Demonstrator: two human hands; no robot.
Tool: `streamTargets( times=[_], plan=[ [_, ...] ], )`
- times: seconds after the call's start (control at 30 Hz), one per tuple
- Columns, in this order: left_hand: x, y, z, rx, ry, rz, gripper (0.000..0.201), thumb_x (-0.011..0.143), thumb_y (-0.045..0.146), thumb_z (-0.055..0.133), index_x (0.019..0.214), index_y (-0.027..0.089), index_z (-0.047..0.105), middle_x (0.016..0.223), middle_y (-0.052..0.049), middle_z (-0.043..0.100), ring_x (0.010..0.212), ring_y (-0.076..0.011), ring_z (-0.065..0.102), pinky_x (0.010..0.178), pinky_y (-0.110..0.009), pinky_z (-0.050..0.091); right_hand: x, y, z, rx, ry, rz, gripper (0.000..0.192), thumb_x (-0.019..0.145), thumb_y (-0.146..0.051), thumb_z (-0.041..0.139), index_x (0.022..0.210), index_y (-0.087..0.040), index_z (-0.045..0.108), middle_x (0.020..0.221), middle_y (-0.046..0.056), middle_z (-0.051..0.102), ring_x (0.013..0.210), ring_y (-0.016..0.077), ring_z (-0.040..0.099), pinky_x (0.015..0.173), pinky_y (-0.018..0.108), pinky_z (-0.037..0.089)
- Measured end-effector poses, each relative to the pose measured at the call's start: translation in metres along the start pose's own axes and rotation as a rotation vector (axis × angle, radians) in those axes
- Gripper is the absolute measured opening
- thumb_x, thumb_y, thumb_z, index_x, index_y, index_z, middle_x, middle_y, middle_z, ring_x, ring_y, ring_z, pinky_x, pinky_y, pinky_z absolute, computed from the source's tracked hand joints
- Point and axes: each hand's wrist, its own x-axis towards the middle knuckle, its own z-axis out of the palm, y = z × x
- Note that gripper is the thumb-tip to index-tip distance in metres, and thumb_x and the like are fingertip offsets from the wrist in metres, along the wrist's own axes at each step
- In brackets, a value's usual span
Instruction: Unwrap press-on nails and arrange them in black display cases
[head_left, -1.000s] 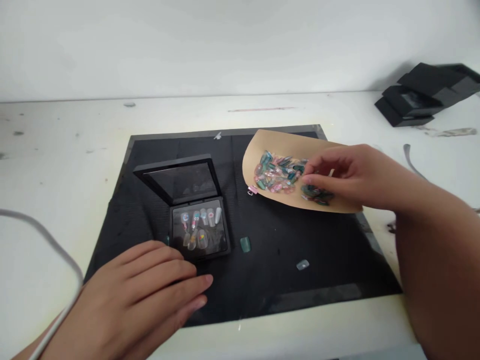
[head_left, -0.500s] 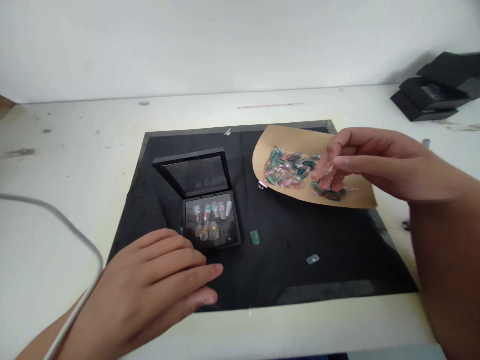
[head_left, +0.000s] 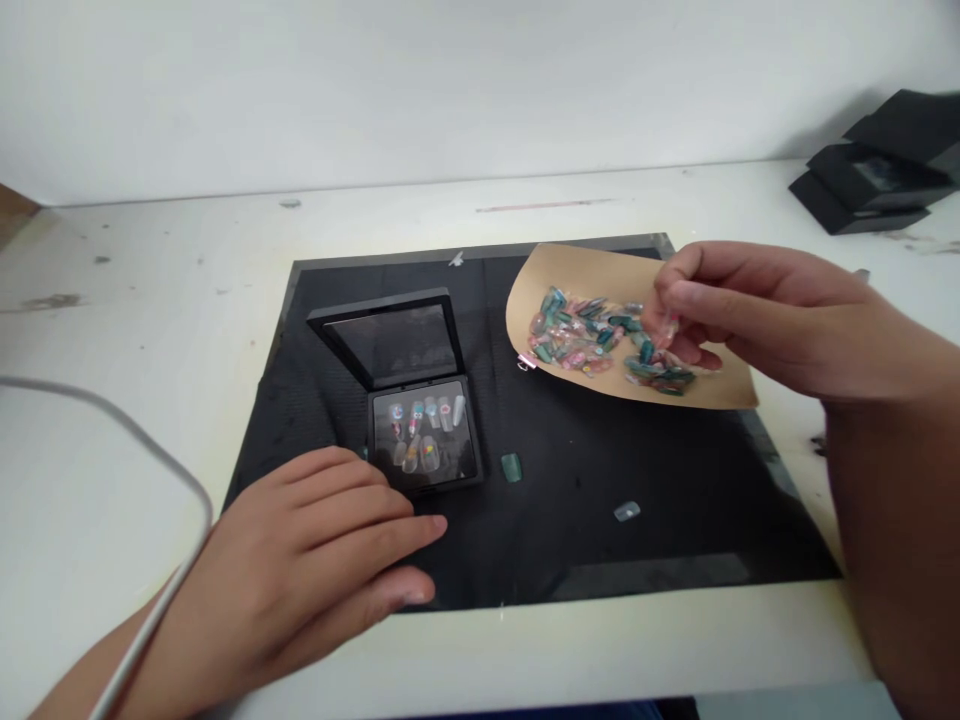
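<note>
My right hand (head_left: 739, 310) is above the tan paper tray (head_left: 712, 393), thumb and forefinger pinched on a small press-on nail (head_left: 670, 325) with a pinkish tint, partly hidden by the fingers. Under it lies a pile of press-on nails (head_left: 581, 335) in green, pink and clear. My left hand (head_left: 330, 550) rests with fingers stretched out at the near left corner of a black case (head_left: 480, 482), seemingly touching it. The case's windowed lid (head_left: 390, 345) stands raised. Inside, two rows of decorated clear nails (head_left: 429, 453) lie on the dark insert.
A green nail (head_left: 511, 467) and a pale grey one (head_left: 627, 511) lie loose on the black mat (head_left: 555, 550). A pink binder clip (head_left: 527, 360) grips the paper tray's edge. Black boxes (head_left: 862, 190) are stacked at the back right. A grey cable (head_left: 161, 460) crosses my left wrist.
My right hand has risen slightly and moved right over the pile, its fingers now pinched closer together with a nail between them. My left hand has stayed nearly still beside the case.
</note>
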Motion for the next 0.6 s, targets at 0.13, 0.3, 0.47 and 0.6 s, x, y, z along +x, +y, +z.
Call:
streamTargets(
  times=[0.13, 0.3, 0.47, 0.6],
  plan=[
    [0.001, 0.001, 0.000, -0.043, 0.010, -0.013, 0.022, 0.101, 0.030, 0.059, 0.118, 0.021, 0.068, 0.097, -0.001, 0.075, 0.086, -0.0155, 0.067, 0.085, -0.033, 0.046, -0.002, -0.008, 0.007, -0.043, 0.036, -0.025, 0.023, 0.091, -0.045, 0.072, 0.086, -0.023, 0.066, 0.070, 0.000, 0.059, 0.058, 0.0091, 0.051, 0.047, 0.024, 0.038],
    [0.007, 0.001, -0.001, -0.022, 0.044, -0.002, 0.018, 0.100, 0.030, 0.060, 0.111, 0.020, 0.071, 0.091, 0.000, 0.077, 0.081, -0.0146, 0.068, 0.079, -0.031, 0.049, -0.009, -0.024, 0.035, -0.076, 0.147, -0.091, 0.025, 0.087, -0.047, 0.076, 0.084, -0.025, 0.066, 0.065, 0.000, 0.059, 0.053, 0.0094, 0.051, 0.044, 0.025, 0.037],
    [0.009, 0.001, 0.000, 0.000, 0.082, 0.012, 0.017, 0.099, 0.029, 0.063, 0.108, 0.019, 0.072, 0.090, 0.001, 0.078, 0.079, -0.0147, 0.068, 0.075, -0.031, 0.050, -0.017, -0.033, 0.087, -0.198, 0.143, -0.355, 0.012, 0.094, -0.028, 0.068, 0.084, -0.025, 0.066, 0.077, -0.001, 0.067, 0.062, 0.0104, 0.059, 0.050, 0.025, 0.045],
    [0.009, 0.002, 0.000, 0.031, 0.106, 0.034, 0.016, 0.096, 0.027, 0.066, 0.110, 0.020, 0.071, 0.092, 0.002, 0.078, 0.087, -0.0171, 0.067, 0.077, -0.031, 0.050, -0.017, -0.032, 0.128, -0.291, 0.023, -0.452, 0.012, 0.093, -0.020, 0.068, 0.081, -0.021, 0.066, 0.082, 0.000, 0.067, 0.070, 0.0110, 0.059, 0.057, 0.025, 0.045]
  ],
)
